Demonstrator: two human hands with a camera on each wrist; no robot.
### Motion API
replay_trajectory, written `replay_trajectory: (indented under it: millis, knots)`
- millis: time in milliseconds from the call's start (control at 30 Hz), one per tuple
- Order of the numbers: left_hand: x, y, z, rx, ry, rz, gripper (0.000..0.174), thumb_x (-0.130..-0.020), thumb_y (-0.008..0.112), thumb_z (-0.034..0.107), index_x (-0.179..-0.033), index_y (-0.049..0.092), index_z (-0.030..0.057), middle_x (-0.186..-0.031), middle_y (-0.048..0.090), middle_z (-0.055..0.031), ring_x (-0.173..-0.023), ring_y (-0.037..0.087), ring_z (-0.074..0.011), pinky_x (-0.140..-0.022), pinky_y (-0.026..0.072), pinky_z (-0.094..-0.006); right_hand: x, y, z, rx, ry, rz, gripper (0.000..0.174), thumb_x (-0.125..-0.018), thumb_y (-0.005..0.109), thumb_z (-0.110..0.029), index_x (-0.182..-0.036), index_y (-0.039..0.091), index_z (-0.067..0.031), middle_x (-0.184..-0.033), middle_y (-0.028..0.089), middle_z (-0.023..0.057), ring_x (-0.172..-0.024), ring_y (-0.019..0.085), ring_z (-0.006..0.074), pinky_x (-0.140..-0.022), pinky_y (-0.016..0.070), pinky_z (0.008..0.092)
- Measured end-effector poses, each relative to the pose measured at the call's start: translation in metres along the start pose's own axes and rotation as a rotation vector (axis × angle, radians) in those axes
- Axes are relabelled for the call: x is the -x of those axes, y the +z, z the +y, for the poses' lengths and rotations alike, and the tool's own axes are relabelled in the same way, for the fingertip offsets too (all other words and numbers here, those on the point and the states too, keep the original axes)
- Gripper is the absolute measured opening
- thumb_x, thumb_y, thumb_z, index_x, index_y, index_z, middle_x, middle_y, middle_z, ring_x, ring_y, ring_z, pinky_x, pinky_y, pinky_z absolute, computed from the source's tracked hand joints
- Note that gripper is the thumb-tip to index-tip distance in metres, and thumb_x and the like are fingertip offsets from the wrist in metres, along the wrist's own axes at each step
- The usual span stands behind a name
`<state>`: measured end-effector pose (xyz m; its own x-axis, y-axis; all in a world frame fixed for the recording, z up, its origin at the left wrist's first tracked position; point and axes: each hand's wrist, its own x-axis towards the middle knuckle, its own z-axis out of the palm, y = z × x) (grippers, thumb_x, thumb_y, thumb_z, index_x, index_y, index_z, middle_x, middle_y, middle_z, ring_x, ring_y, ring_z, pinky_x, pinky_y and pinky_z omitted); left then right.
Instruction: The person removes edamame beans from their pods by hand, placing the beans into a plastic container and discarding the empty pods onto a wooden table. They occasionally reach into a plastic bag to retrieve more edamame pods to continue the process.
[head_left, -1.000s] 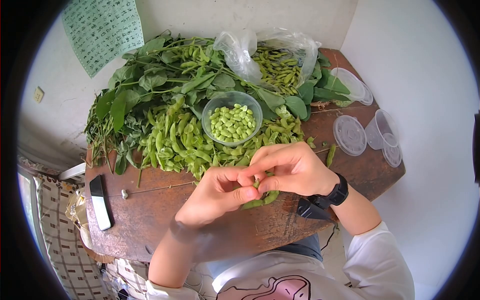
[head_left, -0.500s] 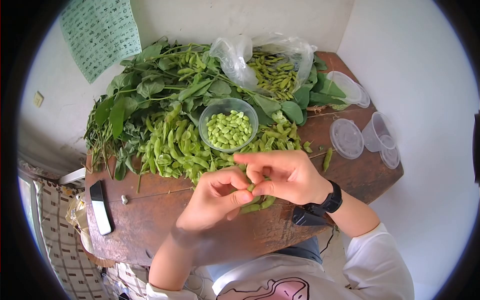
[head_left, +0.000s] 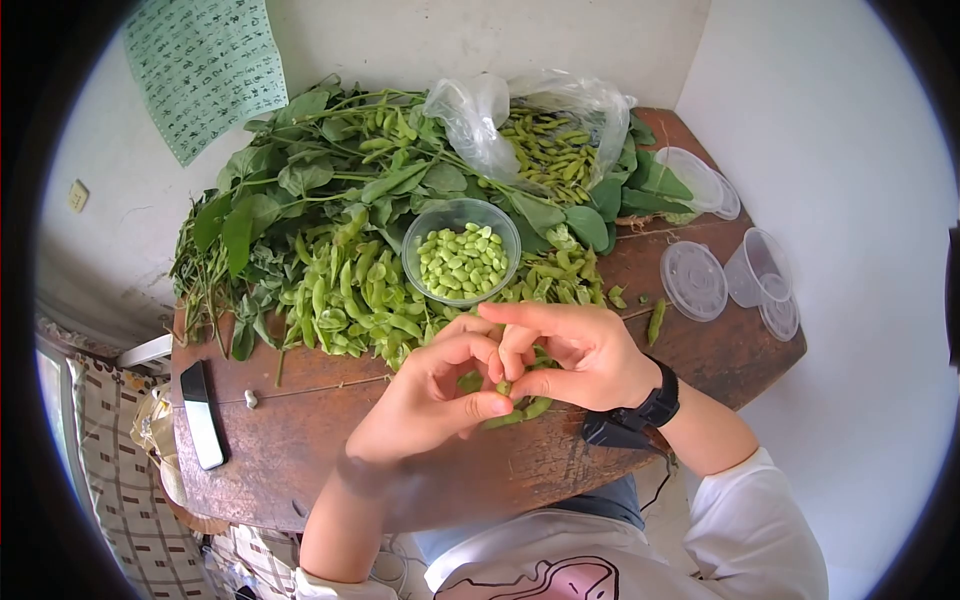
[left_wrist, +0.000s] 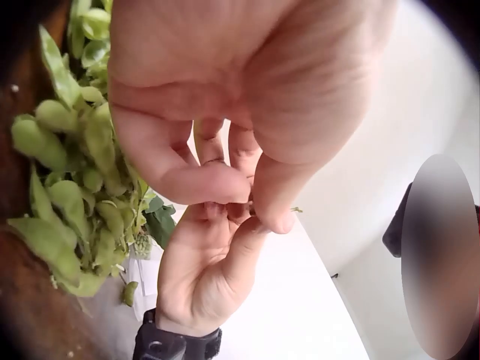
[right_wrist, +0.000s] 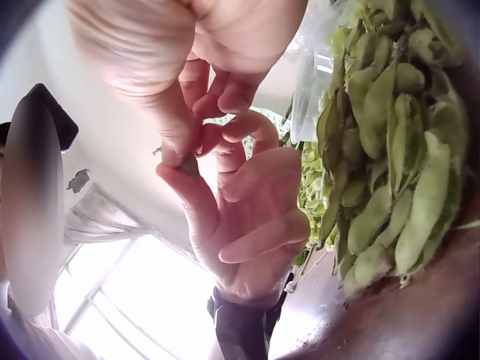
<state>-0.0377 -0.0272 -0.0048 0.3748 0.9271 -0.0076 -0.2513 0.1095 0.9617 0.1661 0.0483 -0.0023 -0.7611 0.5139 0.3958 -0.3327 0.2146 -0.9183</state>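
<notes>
In front of the bowl, my two hands meet fingertip to fingertip over a small green soybean pod (head_left: 503,387). My left hand (head_left: 425,398) pinches it between thumb and index finger. From the other side, my right hand (head_left: 595,365) also pinches it, its index finger stretched out above. Most of the pod is hidden by the fingertips; a bit of it shows between the thumbs in the right wrist view (right_wrist: 189,166). Just beyond the hands stands a clear round bowl (head_left: 411,262) of shelled green beans (head_left: 462,260). A few more pods (head_left: 535,409) lie beneath the hands.
Heaped soybean pods (head_left: 345,285) surround the bowl, with leafy stalks (head_left: 330,165) behind. A plastic bag (head_left: 470,125) of pods sits at the back. Clear lids (head_left: 693,282) and a plastic cup (head_left: 745,268) stand right. A phone (head_left: 203,420) lies left on the wooden table (head_left: 290,430).
Both hands have come slightly nearer the body, still pinching the pod. My right index finger has lifted off the left fingers and straightened out.
</notes>
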Motion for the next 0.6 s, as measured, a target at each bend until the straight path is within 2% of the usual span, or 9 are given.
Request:
replay_trajectory:
  millis: [67,133,200,267,333,400,500,567,600]
  knots:
    - [0.001,0.001,-0.002,0.007,0.006,0.003,0.027,-0.088,0.076,0.014,-0.106,0.059,0.0034,-0.116,0.052,-0.0062,-0.085,0.058,-0.0097,-0.050,0.0466,-0.0197,0.001,0.001,-0.001,-0.030,0.020,-0.034,0.073,-0.084,0.069,0.009,-0.150,0.042,-0.0064,-0.087,0.059,-0.0003,-0.086,0.055,0.0094,-0.086,0.0470,0.0278]
    - [0.002,0.001,-0.002,0.015,0.012,0.010,0.034,-0.088,0.077,0.020,-0.110,0.059,0.0028,-0.116,0.057,-0.0086,-0.078,0.057,-0.0081,-0.050,0.0462,-0.0194,0.001,0.002,-0.002,0.008,0.018,-0.036,0.073,-0.085,0.069,0.009,-0.150,0.042,-0.0070,-0.087,0.058,0.0000,-0.085,0.055,0.0100,-0.086,0.0468,0.0276]
    - [0.002,0.001,0.001,0.046,-0.062,-0.020,0.017,-0.092,0.071,0.012,-0.099,0.056,0.0056,-0.119,0.044,-0.0043,-0.096,0.056,-0.0111,-0.052,0.0477,-0.0191,0.001,0.003,-0.001,0.045,0.015,-0.035,0.073,-0.085,0.068,0.010,-0.151,0.042,-0.0076,-0.087,0.057,0.0002,-0.085,0.055,0.0105,-0.086,0.0466,0.0274]
    - [0.001,0.003,0.002,0.055,-0.040,-0.006,0.016,-0.092,0.070,0.011,-0.099,0.056,0.0056,-0.119,0.043,-0.0047,-0.096,0.056,-0.0111,-0.052,0.0483,-0.0189,0.001,0.003,0.002,0.077,-0.028,-0.015,0.075,-0.083,0.065,0.015,-0.152,0.038,-0.0026,-0.089,0.056,0.0034,-0.087,0.056,0.0141,-0.080,0.0456,0.0297]
    - [-0.001,0.006,0.001,0.064,-0.018,0.005,0.016,-0.093,0.069,0.009,-0.099,0.055,0.0057,-0.120,0.042,-0.0051,-0.095,0.056,-0.0111,-0.052,0.0489,-0.0188,0.001,0.003,0.001,0.095,-0.041,0.007,0.076,-0.084,0.065,0.015,-0.152,0.037,-0.0017,-0.089,0.054,0.0034,-0.087,0.056,0.0147,-0.081,0.0457,0.0302]
    - [-0.004,0.008,-0.004,0.040,0.155,0.116,0.017,-0.091,0.070,0.005,-0.100,0.055,0.0044,-0.115,0.046,-0.0049,-0.094,0.056,-0.0110,-0.053,0.0502,-0.0188,0.000,0.003,0.001,0.112,-0.054,0.026,0.076,-0.084,0.065,0.015,-0.152,0.036,-0.0008,-0.090,0.052,0.0034,-0.087,0.055,0.0154,-0.081,0.0459,0.0306]
    - [-0.003,0.007,-0.010,-0.027,0.223,0.213,0.020,-0.088,0.073,0.002,-0.099,0.057,0.0030,-0.108,0.052,-0.0038,-0.092,0.057,-0.0112,-0.055,0.0520,-0.0185,-0.001,0.002,0.002,0.188,-0.119,0.099,0.071,-0.083,0.067,0.013,-0.149,0.041,0.0018,-0.092,0.054,0.0039,-0.087,0.055,0.0158,-0.081,0.0458,0.0301]
    - [-0.003,0.006,-0.010,-0.100,0.276,0.228,0.020,-0.087,0.074,0.002,-0.099,0.058,0.0026,-0.105,0.054,-0.0035,-0.091,0.058,-0.0117,-0.058,0.0532,-0.0194,0.000,0.000,0.001,0.371,-0.161,0.081,0.061,-0.084,0.069,0.007,-0.142,0.053,-0.0043,-0.095,0.058,0.0044,-0.085,0.056,0.0138,-0.078,0.0488,0.0292]
    - [-0.003,0.005,-0.010,-0.173,0.329,0.243,0.021,-0.086,0.075,0.001,-0.098,0.059,0.0022,-0.103,0.056,-0.0033,-0.090,0.058,-0.0121,-0.060,0.0544,-0.0204,0.000,0.000,0.001,0.370,-0.162,0.079,0.061,-0.084,0.069,0.007,-0.142,0.053,-0.0043,-0.095,0.058,0.0044,-0.085,0.056,0.0138,-0.078,0.0488,0.0292]
